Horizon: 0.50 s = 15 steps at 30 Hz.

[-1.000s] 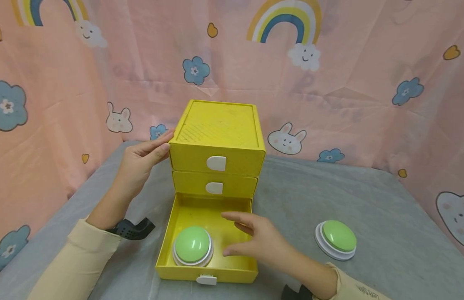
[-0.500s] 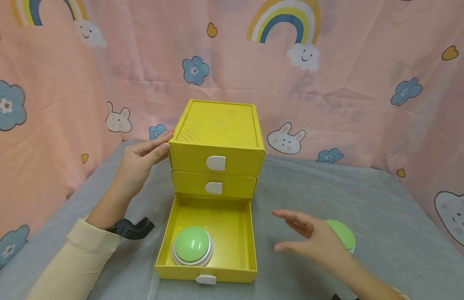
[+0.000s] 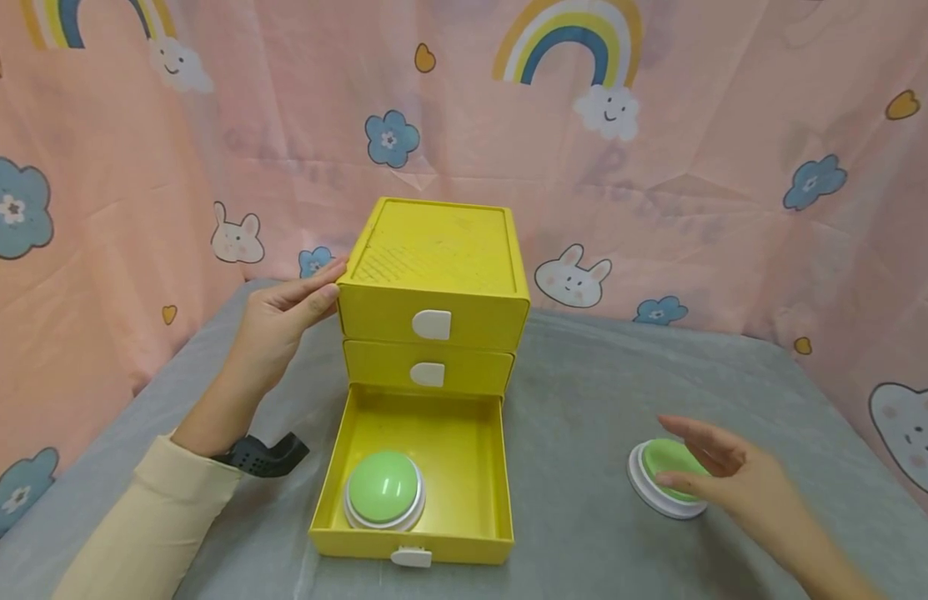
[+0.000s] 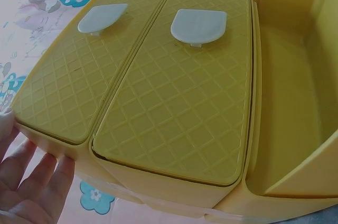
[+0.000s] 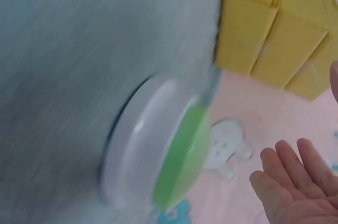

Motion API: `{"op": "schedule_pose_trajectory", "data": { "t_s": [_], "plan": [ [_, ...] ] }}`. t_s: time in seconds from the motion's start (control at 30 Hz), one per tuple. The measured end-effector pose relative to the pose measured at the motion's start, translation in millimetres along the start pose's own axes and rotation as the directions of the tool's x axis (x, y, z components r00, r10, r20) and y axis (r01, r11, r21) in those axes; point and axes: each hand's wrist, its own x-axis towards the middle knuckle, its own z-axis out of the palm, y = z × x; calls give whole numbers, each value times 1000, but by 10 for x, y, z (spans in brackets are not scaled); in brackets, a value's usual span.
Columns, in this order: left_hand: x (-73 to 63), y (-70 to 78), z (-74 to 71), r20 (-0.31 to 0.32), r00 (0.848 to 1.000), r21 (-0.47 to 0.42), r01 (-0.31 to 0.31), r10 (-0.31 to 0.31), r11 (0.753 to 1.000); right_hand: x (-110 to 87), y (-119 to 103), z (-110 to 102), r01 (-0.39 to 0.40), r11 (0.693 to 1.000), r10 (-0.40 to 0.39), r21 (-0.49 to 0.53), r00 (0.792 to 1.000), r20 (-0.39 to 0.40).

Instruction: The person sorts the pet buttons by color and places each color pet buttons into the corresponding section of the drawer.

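A yellow three-drawer box (image 3: 433,246) stands mid-table, its bottom drawer (image 3: 464,467) pulled out and the two upper drawers closed. Inside the open drawer, at its front left, lies a green push button (image 3: 384,487) with a white base. My left hand (image 3: 279,329) rests against the box's upper left side, fingertips at the edge beside the top drawer (image 4: 68,76). A second green push button (image 3: 662,487) lies on the table to the right. Over it hovers my right hand (image 3: 741,479), thumb and fingers spread apart; in the right wrist view the hand shows beside the button (image 5: 158,150) with nothing in it.
Grey cloth (image 3: 584,375) covers the table. A pink patterned curtain (image 3: 464,125) hangs behind and along both sides. White tab handles (image 3: 432,325) stick out from the drawer fronts. A dark strap (image 3: 264,457) sits on the left wrist.
My right hand has moved right, from over the open drawer to above the button on the table. The left hand, the box and both buttons have stayed in place.
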Motion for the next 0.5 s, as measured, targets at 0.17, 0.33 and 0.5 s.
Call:
{"op": "schedule_pose_trajectory", "data": {
  "t_s": [0.17,0.33,0.5],
  "plan": [
    [5,2,0,0,1000,-8,5,-5,1000,40,188,-118,-29,999,30,-28,999,15],
    [4,4,-2,2,1000,-4,8,-8,1000,83,331,-197,-28,999,29,-44,999,20],
    [5,11,-1,1,1000,6,13,-13,1000,121,408,-229,-43,999,44,-18,998,46]
  ]
}}
